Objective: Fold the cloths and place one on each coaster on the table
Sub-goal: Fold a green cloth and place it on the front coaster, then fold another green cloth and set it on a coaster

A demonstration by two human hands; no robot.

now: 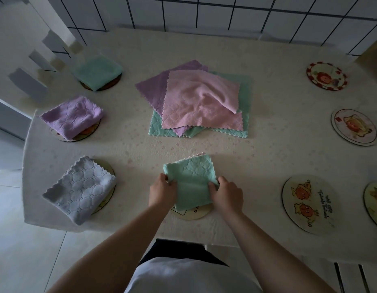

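Both forearms are extended forward over the table's (pixel 257 149) near edge. A folded green cloth (pixel 190 180) is held above a coaster (pixel 191 214), its side edges pinched by the curled fingers of the left hand (pixel 162 192) and right hand (pixel 226 194).

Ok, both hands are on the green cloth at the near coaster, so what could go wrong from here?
1. The folded green cloth sits mostly beyond the near coaster; released now by the left hand and right hand, it may land off-centre.
2. Letting go may let the fold spring open.
3. The pink cloth tops a loose, skewed pile; pulling it could drag the ones beneath.
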